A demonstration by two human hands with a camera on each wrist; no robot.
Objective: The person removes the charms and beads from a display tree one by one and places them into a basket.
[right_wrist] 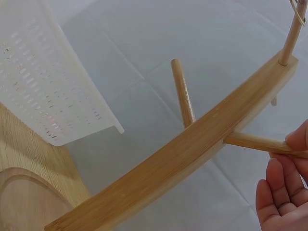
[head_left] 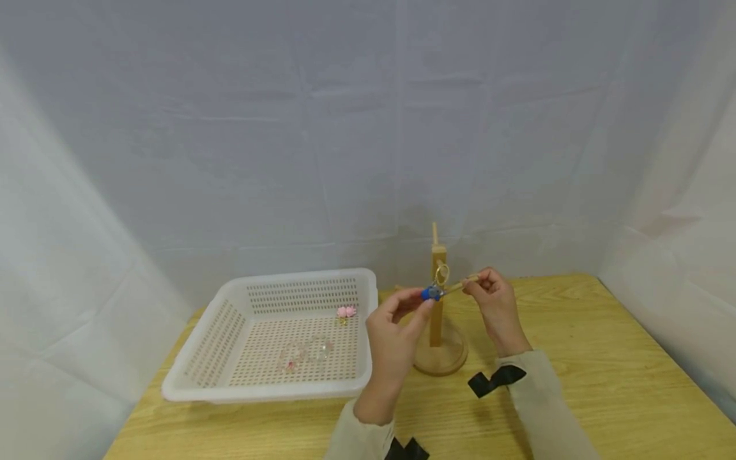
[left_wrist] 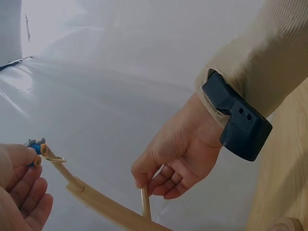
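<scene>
My left hand (head_left: 393, 335) pinches a small blue figure keychain (head_left: 430, 292) between thumb and fingertips. Its gold ring (left_wrist: 57, 159) overlaps the end of one peg (left_wrist: 58, 166) of a wooden peg stand (head_left: 436, 329). In the right wrist view, part of the ring (right_wrist: 299, 13) shows around that peg at the upper corner. With thumb and fingers, my right hand (head_left: 499, 313) grips another peg (right_wrist: 255, 141) on the stand's right side. Much of the figure is covered by the left fingers.
Left of the stand, a white plastic basket (head_left: 267, 391) holds a pink charm (head_left: 346, 312) and several clear beaded pieces (head_left: 305, 351). The stand's round base (head_left: 439, 367) rests on the wooden table (head_left: 598, 377). White cloth (head_left: 345, 128) hangs behind and at both sides.
</scene>
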